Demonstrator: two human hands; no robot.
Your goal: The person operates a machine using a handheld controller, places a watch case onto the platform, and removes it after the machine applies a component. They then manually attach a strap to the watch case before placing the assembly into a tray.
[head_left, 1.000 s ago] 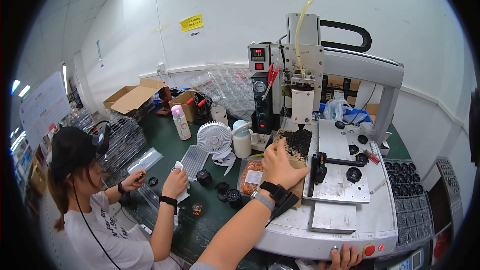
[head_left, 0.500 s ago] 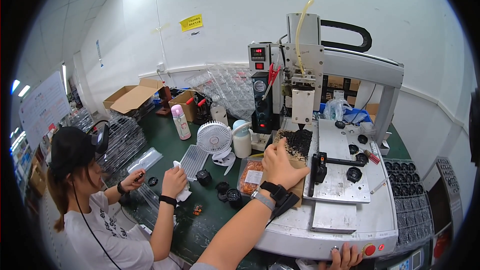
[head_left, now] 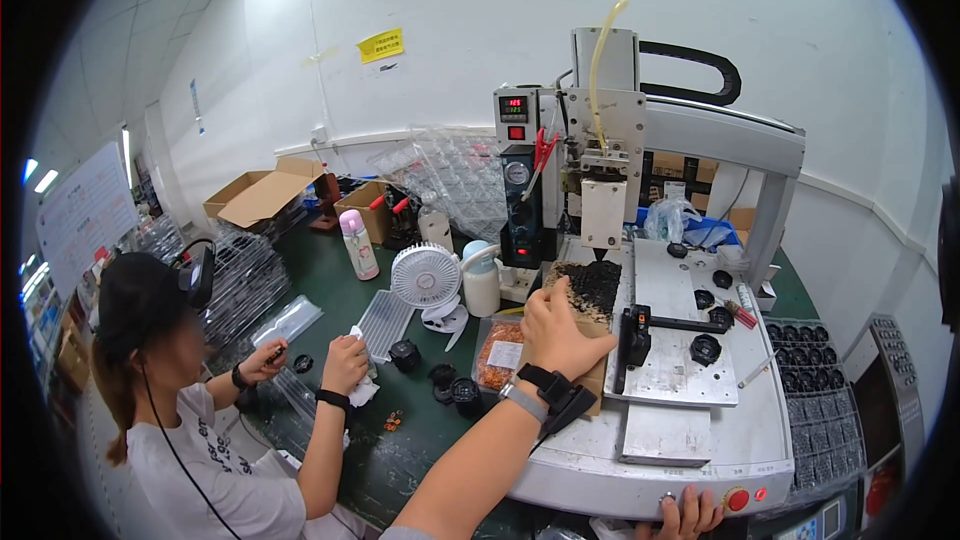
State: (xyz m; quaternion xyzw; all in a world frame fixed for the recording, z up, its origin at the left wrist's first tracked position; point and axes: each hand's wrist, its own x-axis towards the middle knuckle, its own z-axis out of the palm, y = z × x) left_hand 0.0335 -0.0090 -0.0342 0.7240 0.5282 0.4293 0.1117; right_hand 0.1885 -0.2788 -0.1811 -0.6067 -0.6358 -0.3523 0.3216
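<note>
My left hand (head_left: 557, 332) reaches in over a piece of cardboard (head_left: 592, 372) smeared with black residue (head_left: 597, 285). Its thumb stretches out to the right, apart from the bent fingers, and I see nothing held. Above the residue, the dark nozzle (head_left: 600, 254) of a white dispensing machine (head_left: 604, 210) points down. At the machine's front panel (head_left: 600, 485), my right hand (head_left: 690, 515) rests its fingers over the edge, beside a red button (head_left: 736, 499). The lower part of that hand is out of the picture. Round black parts (head_left: 705, 349) sit on the machine's metal plate (head_left: 680, 380).
On the left, a co-worker (head_left: 200, 420) holds a small dark part and a white cloth (head_left: 366, 390). A white fan (head_left: 427, 277), a bottle (head_left: 481, 285) and a bag of orange bits (head_left: 498, 355) stand near my left forearm. Trays of black parts (head_left: 812, 360) lie on the right.
</note>
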